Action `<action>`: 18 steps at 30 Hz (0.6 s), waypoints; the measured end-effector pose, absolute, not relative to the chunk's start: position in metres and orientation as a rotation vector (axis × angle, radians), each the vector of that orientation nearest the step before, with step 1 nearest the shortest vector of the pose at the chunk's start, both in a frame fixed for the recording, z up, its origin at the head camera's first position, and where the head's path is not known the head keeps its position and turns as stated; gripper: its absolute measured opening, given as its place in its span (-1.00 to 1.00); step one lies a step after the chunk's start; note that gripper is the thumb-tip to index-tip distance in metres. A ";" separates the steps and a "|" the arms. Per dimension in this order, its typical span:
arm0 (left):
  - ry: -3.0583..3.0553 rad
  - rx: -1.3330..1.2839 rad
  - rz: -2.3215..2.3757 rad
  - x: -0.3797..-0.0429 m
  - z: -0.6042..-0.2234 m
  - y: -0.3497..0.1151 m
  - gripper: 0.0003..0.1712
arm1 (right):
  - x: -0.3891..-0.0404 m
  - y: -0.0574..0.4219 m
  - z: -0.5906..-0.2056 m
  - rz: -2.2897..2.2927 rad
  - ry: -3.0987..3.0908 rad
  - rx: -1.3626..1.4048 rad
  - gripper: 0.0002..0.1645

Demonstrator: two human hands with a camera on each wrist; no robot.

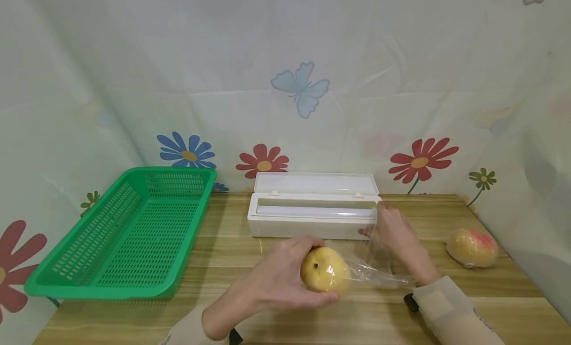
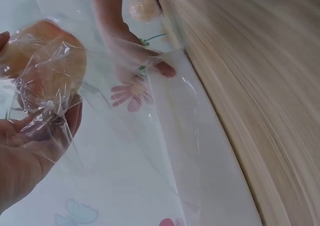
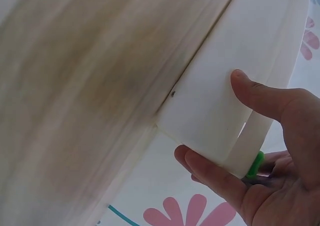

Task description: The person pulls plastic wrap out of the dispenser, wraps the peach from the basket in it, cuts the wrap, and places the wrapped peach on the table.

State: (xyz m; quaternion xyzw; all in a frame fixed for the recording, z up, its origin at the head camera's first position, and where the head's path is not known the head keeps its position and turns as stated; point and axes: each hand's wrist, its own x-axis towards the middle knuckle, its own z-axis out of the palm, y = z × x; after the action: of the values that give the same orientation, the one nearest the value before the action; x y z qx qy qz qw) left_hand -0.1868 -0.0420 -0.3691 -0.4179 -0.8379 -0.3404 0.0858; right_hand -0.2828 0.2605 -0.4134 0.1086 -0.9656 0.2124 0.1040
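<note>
We see a yellow fruit held just above the wooden table, near the front edge and a little right of centre. It's partly wrapped in clear cling film — the film trails off to the right, from the fruit toward the dispenser. Left hand has its fingers curled round the fruit from the left and below, thumb on top; in the left wrist view the fruit sits against the palm with crinkled film over it.

Right hand is at the right end of the white film dispenser box, just behind the fruit. In the right wrist view the thumb and fingers are curled on the box end, thumb on the front face, fingers underneath — so we read it as gripping the box. Whether it also pinches the film there, we cannot tell. The box lid is open, tilted back toward the wall, and the roll shows inside.

Left of the box, a green plastic basket sits on the table's left part, well apart from the fruit. Far right, near the table's right edge, lies a second yellow-red fruit, it looks film-wrapped too. Behind it all hangs a pale cloth backdrop with printed flowers and a blue butterfly. The stretched film lies between the fruit and the box, and the right forearm crosses over it. Both wrist views are blurred on the table side.
</note>
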 end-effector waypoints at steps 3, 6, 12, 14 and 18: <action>-2.495 -1.268 -1.054 -0.185 -0.368 -0.043 -0.19 | -0.282 0.260 -0.413 0.643 -2.853 0.309 -0.20; -2.494 -1.284 -1.073 -0.183 -0.366 -0.043 -0.22 | -0.282 0.259 -0.413 0.639 -2.861 0.287 -0.19; -2.517 -1.321 -1.104 -0.178 -0.362 -0.045 -0.26 | -0.283 0.258 -0.414 0.621 -2.869 0.248 -0.14; -2.530 -1.334 -1.103 -0.175 -0.361 -0.045 -0.26 | -0.283 0.258 -0.414 0.612 -2.871 0.246 -0.14; -2.554 -1.351 -1.083 -0.170 -0.359 -0.045 -0.28 | -0.283 0.258 -0.413 0.602 -2.872 0.245 -0.14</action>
State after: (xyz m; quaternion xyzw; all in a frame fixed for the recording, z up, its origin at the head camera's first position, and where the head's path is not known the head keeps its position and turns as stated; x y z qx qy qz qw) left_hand -0.1702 -0.0446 -0.3587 -0.4378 -0.8273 -0.3509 0.0280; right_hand -0.2833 0.2579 -0.4130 0.0829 -0.9706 0.2034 0.0984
